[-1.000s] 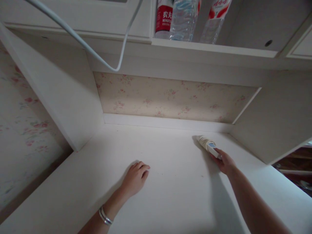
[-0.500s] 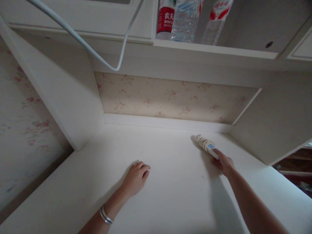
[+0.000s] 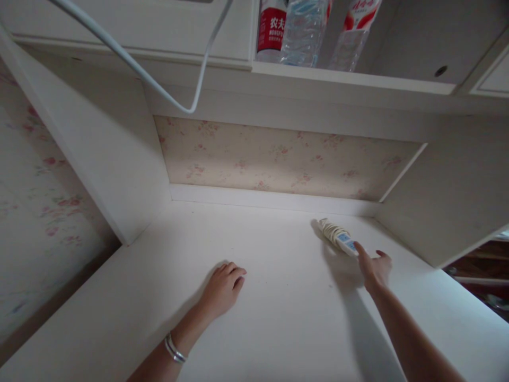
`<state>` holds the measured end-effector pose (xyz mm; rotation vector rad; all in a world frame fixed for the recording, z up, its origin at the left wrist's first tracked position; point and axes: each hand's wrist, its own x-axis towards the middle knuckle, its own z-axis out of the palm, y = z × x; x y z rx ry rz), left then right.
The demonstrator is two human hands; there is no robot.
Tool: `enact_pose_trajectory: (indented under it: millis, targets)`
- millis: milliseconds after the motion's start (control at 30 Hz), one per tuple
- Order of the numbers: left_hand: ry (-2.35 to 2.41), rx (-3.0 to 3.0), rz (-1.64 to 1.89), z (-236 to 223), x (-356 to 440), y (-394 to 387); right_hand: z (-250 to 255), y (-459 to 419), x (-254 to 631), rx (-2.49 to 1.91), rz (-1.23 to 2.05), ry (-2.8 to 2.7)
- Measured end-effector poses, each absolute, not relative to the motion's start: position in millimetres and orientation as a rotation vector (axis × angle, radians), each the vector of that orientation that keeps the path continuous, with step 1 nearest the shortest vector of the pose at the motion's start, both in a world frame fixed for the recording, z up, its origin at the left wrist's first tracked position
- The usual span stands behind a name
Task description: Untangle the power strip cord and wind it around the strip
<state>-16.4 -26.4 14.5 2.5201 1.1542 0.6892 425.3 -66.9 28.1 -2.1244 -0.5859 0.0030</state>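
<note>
A white power strip (image 3: 345, 242) with blue labels, its cream cord (image 3: 333, 232) wound round one end, lies slanted near the back right of the white desktop (image 3: 274, 318). My right hand (image 3: 374, 268) is at its near end, fingers spread; the thumb side is close to the strip, and whether it still touches cannot be made out. My left hand (image 3: 222, 289) rests on the desktop left of the middle, with nothing in it and its fingers curled in together. Two silver bangles (image 3: 174, 349) circle that wrist.
Above the back of the desk, a shelf (image 3: 358, 79) bears plastic bottles (image 3: 304, 34). A pale bent tube (image 3: 159, 90) hangs in front at upper left. Side panels (image 3: 103, 143) stand at both ends, with floral wallpaper (image 3: 278, 159) behind.
My right hand has let go of the power strip: its fingers have spread and shifted slightly right. The strip lies in about the same place. My left hand has stayed still.
</note>
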Motion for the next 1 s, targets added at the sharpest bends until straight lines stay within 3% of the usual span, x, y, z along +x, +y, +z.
enact_pose_trajectory:
  millis: [100,167,467,700,1000]
  targets:
    - [1.153,2.513,0.692,14.4,-16.6,-26.6,43.2,-73.3,393.3,-2.037,-0.309,-0.669]
    - [1.155,2.511,0.691,14.5,-16.6,-26.8,50.9,-74.3,359.7,-1.937,-0.236,-0.823]
    - [1.214,2.289,0.712,9.6,-17.7,-23.5,28.5,-59.3,152.3,-1.379,1.094,-1.573]
    - [1.11,2.309,0.692,6.9,-24.2,-18.4,17.1,-58.8,109.9,-1.379,0.817,-1.798]
    - [1.103,2.456,0.629,10.1,-22.4,-22.7,17.8,-65.4,115.6,-1.364,0.756,-1.859]
